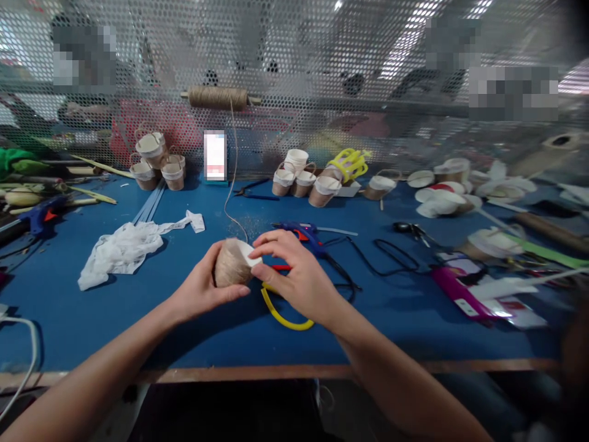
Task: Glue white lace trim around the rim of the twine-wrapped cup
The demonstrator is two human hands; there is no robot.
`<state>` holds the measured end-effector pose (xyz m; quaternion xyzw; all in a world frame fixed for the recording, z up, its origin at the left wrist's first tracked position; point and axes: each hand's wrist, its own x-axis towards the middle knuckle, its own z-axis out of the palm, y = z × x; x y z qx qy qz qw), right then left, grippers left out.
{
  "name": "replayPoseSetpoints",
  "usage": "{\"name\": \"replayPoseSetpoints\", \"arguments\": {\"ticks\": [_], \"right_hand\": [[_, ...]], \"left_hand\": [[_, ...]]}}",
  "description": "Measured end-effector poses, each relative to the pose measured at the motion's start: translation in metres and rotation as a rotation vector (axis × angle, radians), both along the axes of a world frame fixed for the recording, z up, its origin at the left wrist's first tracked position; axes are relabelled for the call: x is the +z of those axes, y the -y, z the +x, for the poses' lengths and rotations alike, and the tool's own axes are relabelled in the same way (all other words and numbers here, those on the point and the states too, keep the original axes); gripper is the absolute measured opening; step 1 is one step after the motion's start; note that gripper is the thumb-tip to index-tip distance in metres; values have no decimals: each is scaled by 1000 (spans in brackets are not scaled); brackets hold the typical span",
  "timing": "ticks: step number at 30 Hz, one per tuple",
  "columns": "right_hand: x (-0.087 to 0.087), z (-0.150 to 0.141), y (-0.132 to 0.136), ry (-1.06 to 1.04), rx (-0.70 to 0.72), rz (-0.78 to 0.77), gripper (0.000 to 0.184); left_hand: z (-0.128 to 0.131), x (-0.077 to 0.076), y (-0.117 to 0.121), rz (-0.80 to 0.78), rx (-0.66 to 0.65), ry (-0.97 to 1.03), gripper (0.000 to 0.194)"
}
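Note:
A paper cup [232,268] wrapped in brown twine lies tilted in my left hand [200,282], whose fingers and thumb curl around its side. At its white open end, my right hand [294,270] pinches the rim between thumb and fingers. From the cup a strand of twine [227,205] runs up to a twine spool [217,98] on a rod. Just behind my right hand lies a blue glue gun [299,232]. Below that hand, a yellow-handled tool [288,322] rests on the blue table, partly hidden.
White lace [124,248] lies left. Small twine-covered baskets [172,172] stand at back left, more baskets [304,183] at back centre. Pliers [255,191] and a phone [215,156] are at the back. A black cord [368,255] and a magenta item [460,294] lie right. Perforated metal screen [294,61] stands behind.

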<state>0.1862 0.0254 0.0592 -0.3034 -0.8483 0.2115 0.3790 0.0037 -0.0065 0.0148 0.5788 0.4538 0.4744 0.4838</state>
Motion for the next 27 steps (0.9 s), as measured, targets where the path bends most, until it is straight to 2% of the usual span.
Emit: {"name": "replayPoseSetpoints", "arguments": {"ticks": [6,10,13,15,16,18,19,21,24,27], "right_hand": [[-12,-10,0,-72,90,-120,17],[-14,-11,4,-96,93,-181,17],[-13,-5,-3,-68,92,-168,15],[-13,6,-19,-5,12,-116,15],[-14,14,-30,51,-100,-84,16],[-20,33,-54,250,-474,-98,17],[-25,42,-66,297,-555,-120,14],[-38,58,-86,351,-620,-166,2],[-56,72,-102,377,-684,-221,12],[-62,76,-105,328,-710,-249,9]], "left_hand": [[3,-2,2,2,-32,-50,62],[6,-2,2,-71,-35,3,63],[5,-3,1,-150,-3,53,62],[2,-4,-1,-189,21,111,60],[1,-4,-2,-204,29,157,60],[-1,-3,-3,-238,30,270,58],[-2,-2,-3,-260,24,325,57],[-1,0,-3,-310,9,405,54],[1,3,-2,-354,-9,460,51],[3,5,-3,-362,-2,460,51]]}}
